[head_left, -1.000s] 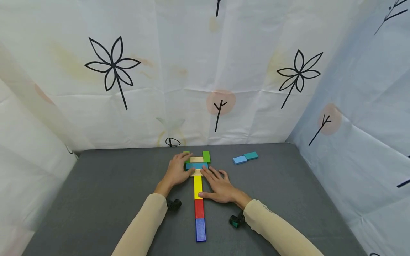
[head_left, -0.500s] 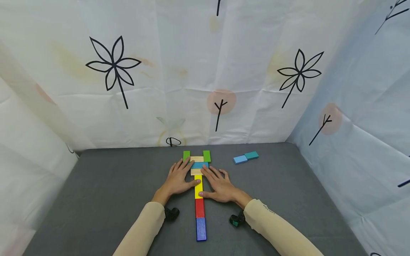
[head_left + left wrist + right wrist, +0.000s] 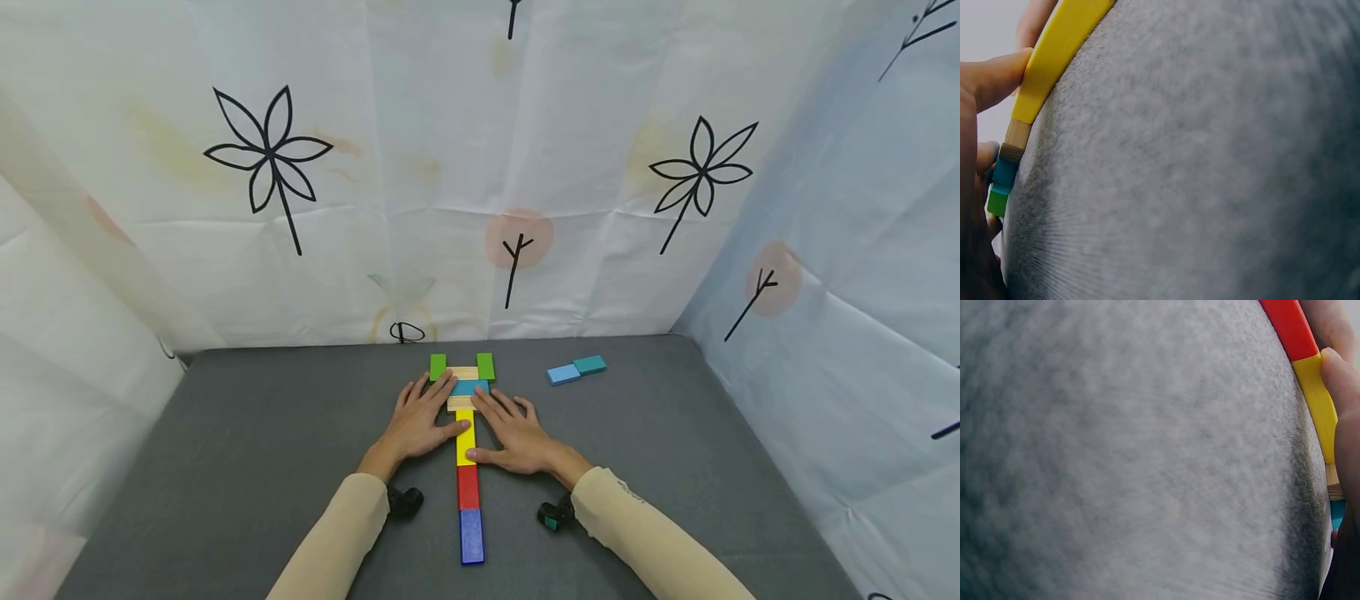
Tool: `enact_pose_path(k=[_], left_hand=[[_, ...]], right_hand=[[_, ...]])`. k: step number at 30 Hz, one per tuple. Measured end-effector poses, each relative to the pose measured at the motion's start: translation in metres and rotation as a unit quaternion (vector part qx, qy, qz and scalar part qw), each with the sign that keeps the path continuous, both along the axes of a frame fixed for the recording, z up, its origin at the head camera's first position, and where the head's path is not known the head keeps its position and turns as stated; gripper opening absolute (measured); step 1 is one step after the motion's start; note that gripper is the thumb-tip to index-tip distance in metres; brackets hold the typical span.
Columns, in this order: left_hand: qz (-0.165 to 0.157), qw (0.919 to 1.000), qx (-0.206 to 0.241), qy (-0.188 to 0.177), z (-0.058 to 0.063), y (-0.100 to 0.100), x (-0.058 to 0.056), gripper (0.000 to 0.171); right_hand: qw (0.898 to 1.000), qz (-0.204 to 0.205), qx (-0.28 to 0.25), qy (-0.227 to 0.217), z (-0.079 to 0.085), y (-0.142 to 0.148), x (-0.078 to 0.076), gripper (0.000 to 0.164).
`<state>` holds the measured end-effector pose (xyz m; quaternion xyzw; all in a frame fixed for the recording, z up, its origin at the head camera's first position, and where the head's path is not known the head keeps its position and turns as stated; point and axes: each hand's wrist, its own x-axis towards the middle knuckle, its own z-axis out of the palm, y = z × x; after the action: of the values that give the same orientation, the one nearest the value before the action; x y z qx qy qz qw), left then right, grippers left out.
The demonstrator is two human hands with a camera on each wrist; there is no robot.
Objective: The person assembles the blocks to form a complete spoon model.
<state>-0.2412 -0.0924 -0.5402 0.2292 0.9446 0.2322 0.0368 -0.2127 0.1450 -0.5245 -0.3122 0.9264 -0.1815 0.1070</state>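
Flat blocks lie in a column on the grey table (image 3: pixel 262 467) in the head view. From the near end come a dark blue block (image 3: pixel 472 537), a red block (image 3: pixel 468 487) and a yellow block (image 3: pixel 465 447). Beyond it are a pale wooden block (image 3: pixel 458 403), a blue crosswise block (image 3: pixel 467 387) and another wooden block (image 3: pixel 462 372), flanked by a left green block (image 3: pixel 438 364) and a right green block (image 3: pixel 485 367). My left hand (image 3: pixel 416 423) rests with extended fingers at the upper blocks' left side, thumb on the yellow block. My right hand (image 3: pixel 522 439) touches the blue block's right end, thumb at the yellow block's edge.
To the right of the column, a light blue block (image 3: pixel 563 375) and a teal block (image 3: pixel 589 364) lie end to end. Behind the table hangs a white printed cloth (image 3: pixel 420 192). Black wrist devices (image 3: pixel 406 502) sit at both sleeves.
My left hand has drawn back toward me from the left green block, uncovering it, and its thumb has come down onto the yellow block. My right hand has stayed in place.
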Motion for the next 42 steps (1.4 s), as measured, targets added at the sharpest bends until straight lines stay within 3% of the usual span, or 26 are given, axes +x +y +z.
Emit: enact_pose_path(k=[10, 17, 26, 31, 34, 42], left_hand=[[0.004, 1.0000, -0.004, 0.007, -0.004, 0.001, 0.000, 0.087], [0.004, 1.0000, -0.001, 0.000, -0.003, 0.000, 0.000, 0.087], [0.002, 1.0000, -0.002, 0.004, -0.003, -0.001, -0.001, 0.088], [0.002, 1.0000, -0.004, 0.006, -0.004, -0.002, -0.001, 0.088], [0.002, 1.0000, 0.001, 0.006, -0.003, -0.002, -0.001, 0.088], [0.003, 1.0000, 0.004, 0.001, -0.003, -0.002, -0.001, 0.088]], right_hand=[[0.998, -0.015, -0.063, -0.009, 0.003, 0.005, -0.001, 0.083], [0.991, -0.060, -0.114, 0.025, 0.007, 0.018, -0.009, 0.079], [0.972, -0.133, -0.166, 0.097, 0.006, 0.060, -0.026, 0.063], [0.960, -0.169, -0.194, 0.105, 0.003, 0.089, -0.036, 0.061], [0.956, -0.192, -0.200, 0.099, 0.004, 0.101, -0.041, 0.061], [0.957, -0.223, -0.164, 0.082, 0.004, 0.113, -0.045, 0.055]])
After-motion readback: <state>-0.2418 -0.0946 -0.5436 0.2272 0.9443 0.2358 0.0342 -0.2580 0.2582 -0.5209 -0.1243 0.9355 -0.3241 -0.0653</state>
